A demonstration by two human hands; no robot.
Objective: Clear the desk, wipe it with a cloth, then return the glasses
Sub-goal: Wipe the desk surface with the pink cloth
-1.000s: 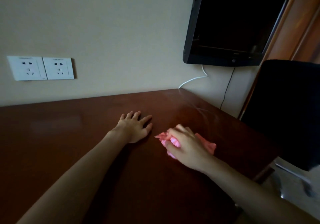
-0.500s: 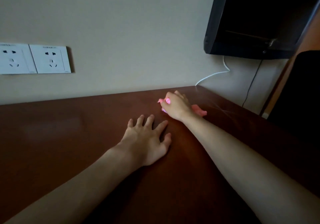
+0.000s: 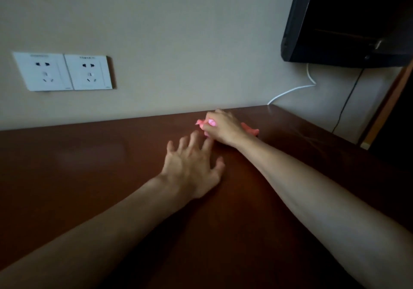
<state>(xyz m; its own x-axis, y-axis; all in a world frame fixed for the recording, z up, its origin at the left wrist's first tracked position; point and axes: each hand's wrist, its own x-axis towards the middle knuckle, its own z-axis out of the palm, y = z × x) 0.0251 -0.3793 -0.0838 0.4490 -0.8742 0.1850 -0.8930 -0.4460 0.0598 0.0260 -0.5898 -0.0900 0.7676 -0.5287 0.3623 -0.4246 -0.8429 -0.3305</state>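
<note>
Head camera looks down along two bare forearms, and nearest of all is dark, bare wood at the front of the desk (image 3: 93,199). Mid-desk, the left hand (image 3: 193,172) lies palm down with its fingers spread wide, holding nothing, apparently bracing the person as they lean in. Just beyond its fingertips, close to the desk's back edge, the right hand (image 3: 223,130) is curled tight over a crumpled pink cloth (image 3: 250,130), pressing it to the wood; pink folds poke out on both sides of the knuckles. Behind them the wall carries two white sockets (image 3: 64,72) toward the left, and a dark screen (image 3: 348,20) hangs above the desk's back right corner with a white cable (image 3: 292,91) trailing down to the wood.

As for progress: nothing else sits on the visible desktop, so the clearing looks finished and the wiping is the step in hand, now up against the back edge. Which patches have already been wiped cannot be read from the sheen. The glasses are nowhere in view, so putting them back looks to be what remains.
</note>
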